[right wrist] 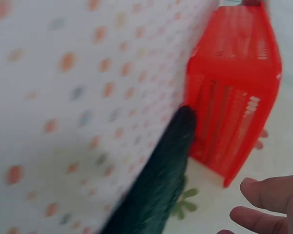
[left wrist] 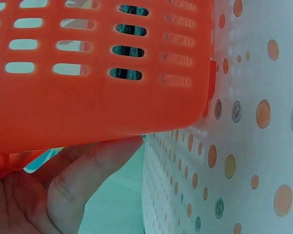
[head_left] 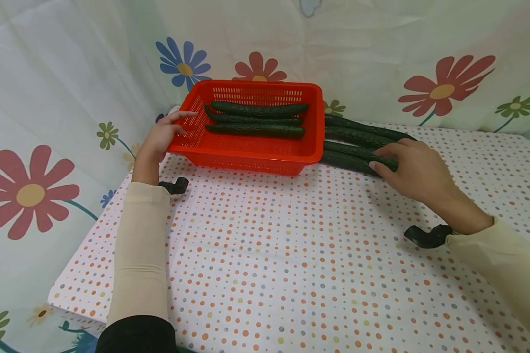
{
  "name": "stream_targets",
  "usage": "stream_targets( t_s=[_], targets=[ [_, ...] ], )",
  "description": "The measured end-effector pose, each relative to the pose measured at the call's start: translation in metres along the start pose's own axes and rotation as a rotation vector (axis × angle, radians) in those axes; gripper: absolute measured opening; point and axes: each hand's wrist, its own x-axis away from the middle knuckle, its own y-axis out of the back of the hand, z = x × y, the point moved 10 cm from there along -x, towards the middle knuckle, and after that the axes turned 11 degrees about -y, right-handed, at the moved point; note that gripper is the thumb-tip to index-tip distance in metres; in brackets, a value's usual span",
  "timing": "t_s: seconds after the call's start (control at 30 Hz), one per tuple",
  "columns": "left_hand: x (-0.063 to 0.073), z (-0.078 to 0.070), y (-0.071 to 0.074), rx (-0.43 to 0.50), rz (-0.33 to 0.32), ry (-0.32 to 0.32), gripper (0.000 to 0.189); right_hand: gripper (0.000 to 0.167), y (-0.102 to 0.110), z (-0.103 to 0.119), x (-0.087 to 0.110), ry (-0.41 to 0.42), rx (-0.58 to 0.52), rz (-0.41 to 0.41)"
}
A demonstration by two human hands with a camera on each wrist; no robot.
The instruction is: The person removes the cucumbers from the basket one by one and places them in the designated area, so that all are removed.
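Note:
A red plastic basket (head_left: 247, 152) with slotted walls sits at the back of the table, with three dark green cucumbers (head_left: 256, 130) lying side by side in it. My left hand (head_left: 161, 137) holds the basket's left rim, fingers over the edge; in the left wrist view the thumb (left wrist: 83, 180) lies along the basket's outer wall. Right of the basket, several more cucumbers (head_left: 353, 135) lie together on the table. Over their right ends is my right hand (head_left: 417, 169), thumb and fingers apart. A cucumber (right wrist: 154, 180) also shows below that hand's fingers in the right wrist view.
A white cloth with coloured dots covers the table (head_left: 265, 255). Behind it and to the left hangs a pale curtain (head_left: 349, 49) printed with large flowers. Black wrist mounts (head_left: 428, 237) stick out from both wrists.

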Motion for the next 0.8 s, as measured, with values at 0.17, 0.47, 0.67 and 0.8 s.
stream_targets(
  t_s=[0.17, 0.47, 0.67, 0.8],
  targets=[
    [0.000, -0.001, 0.000, -0.004, 0.001, -0.001, 0.050, 0.035, 0.005, 0.026, -0.009, 0.041, 0.000, 0.027],
    [0.002, -0.001, 0.001, 0.004, 0.004, -0.013, 0.050, 0.033, 0.001, 0.076, -0.036, 0.158, -0.031, 0.038],
    [0.002, -0.002, 0.001, 0.010, 0.004, -0.025, 0.050, 0.033, -0.007, 0.101, -0.058, 0.219, -0.080, 0.052],
    [0.001, -0.002, 0.001, -0.001, 0.003, -0.028, 0.051, 0.036, -0.012, 0.111, -0.073, 0.243, -0.110, 0.078]
  ],
)
